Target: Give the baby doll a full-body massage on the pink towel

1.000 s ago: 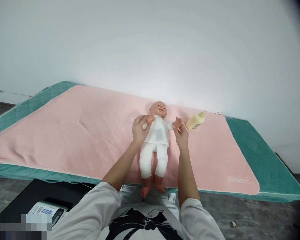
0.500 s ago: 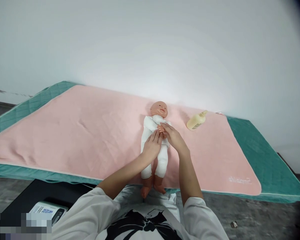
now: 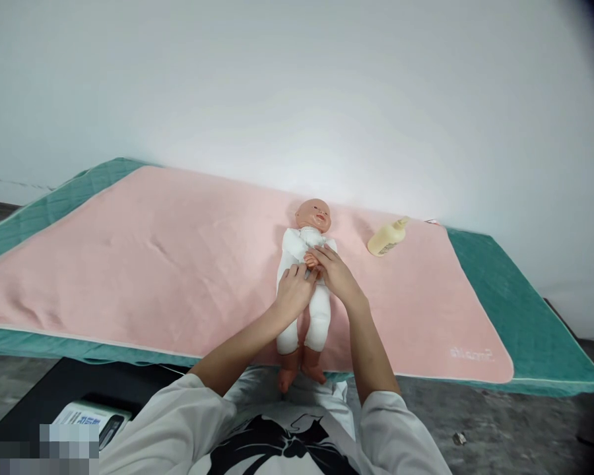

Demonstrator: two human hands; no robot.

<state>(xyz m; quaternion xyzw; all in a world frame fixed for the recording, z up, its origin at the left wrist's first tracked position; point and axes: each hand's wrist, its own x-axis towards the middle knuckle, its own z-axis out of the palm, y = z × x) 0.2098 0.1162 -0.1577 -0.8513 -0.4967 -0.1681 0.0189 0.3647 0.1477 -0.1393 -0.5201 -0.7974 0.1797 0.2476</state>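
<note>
As the baby doll (image 3: 307, 241) lies face-up on the pink mat (image 3: 202, 251), our left hand (image 3: 296, 289) and right hand (image 3: 335, 272) touch its hands (image 3: 311, 260), fingers close together; whether they clamp, we cannot tell. A yellow bottle (image 3: 386, 239) sits nearby.

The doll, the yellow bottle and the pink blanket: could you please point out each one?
Doll (image 3: 319, 306): head view, on a white-clothed upper leg.
Yellow bottle (image 3: 386, 239): head view, on its body.
Pink blanket (image 3: 202, 264): head view, on a bare part.
</note>
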